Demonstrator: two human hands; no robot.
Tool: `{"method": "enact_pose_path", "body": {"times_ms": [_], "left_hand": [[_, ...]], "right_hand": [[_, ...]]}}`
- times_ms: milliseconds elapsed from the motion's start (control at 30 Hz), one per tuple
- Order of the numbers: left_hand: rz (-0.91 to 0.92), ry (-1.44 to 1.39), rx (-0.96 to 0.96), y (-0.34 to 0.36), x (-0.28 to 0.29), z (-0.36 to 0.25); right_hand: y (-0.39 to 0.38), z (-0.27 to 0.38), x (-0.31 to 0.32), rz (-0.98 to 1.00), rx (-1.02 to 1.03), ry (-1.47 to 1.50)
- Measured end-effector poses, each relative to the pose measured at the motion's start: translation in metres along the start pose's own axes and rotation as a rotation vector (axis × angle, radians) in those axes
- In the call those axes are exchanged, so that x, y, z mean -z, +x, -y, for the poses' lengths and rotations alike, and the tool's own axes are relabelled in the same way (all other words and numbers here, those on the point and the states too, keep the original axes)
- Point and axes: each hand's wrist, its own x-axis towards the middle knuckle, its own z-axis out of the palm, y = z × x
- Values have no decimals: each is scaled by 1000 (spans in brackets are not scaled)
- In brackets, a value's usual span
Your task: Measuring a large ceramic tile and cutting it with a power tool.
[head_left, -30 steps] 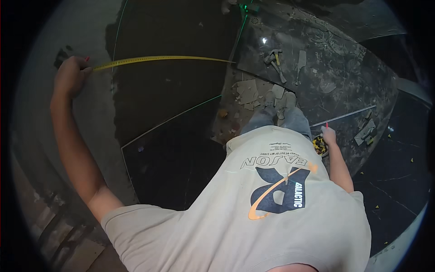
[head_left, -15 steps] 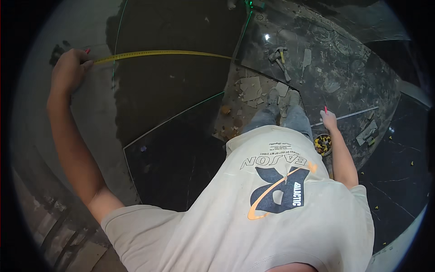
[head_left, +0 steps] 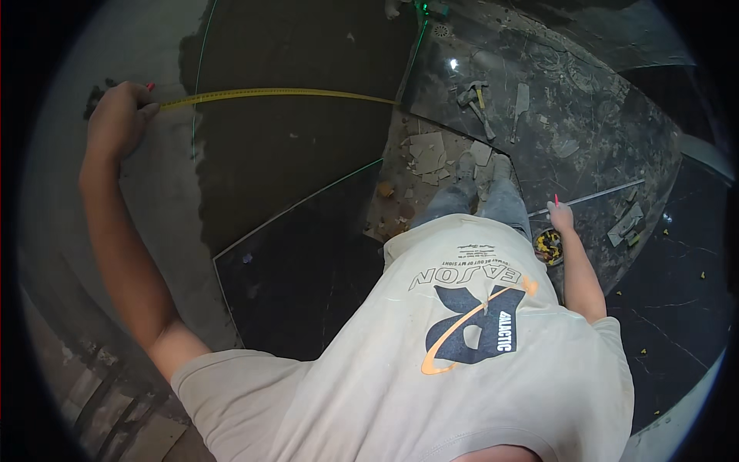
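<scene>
Out at the left, my left hand (head_left: 119, 119) is closed on a tape measure, with a bit of red showing at the fingers. Its yellow blade (head_left: 269, 92) runs out across the dark mortar bed (head_left: 285, 154) to the edge of a dusty dark tile (head_left: 439, 100). My right hand (head_left: 562, 219) is closed round a slim red pen (head_left: 556, 200), close to a metal straightedge (head_left: 608, 191) lying on the tiles. Beside that wrist sits a round tub (head_left: 549, 246) of yellow plastic pieces.
A hammer (head_left: 482, 115) and a flat blade-like tool (head_left: 521, 108) lie on the tile ahead. Broken tile pieces (head_left: 428, 152) litter the ground by my shoes. Green laser light glows at the far top (head_left: 422, 8). Black tile (head_left: 300, 262) lies left of my legs.
My right hand has drawn slightly nearer to me with the pen. My left hand and the stretched tape stay almost where they were.
</scene>
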Motion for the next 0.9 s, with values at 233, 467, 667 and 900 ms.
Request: {"method": "enact_pose_path", "body": {"times_ms": [233,467,667,900], "left_hand": [[-49,35,-19,-4,6,3],[5,78,-27,4,3,6],[-9,43,-80,17,0,7],[81,51,-13,22,7,3]], "right_hand": [[-4,62,0,11,101,204],[7,37,-8,1,133,173],[10,-8,-6,-11,75,43],[13,-16,-9,5,31,36]]}}
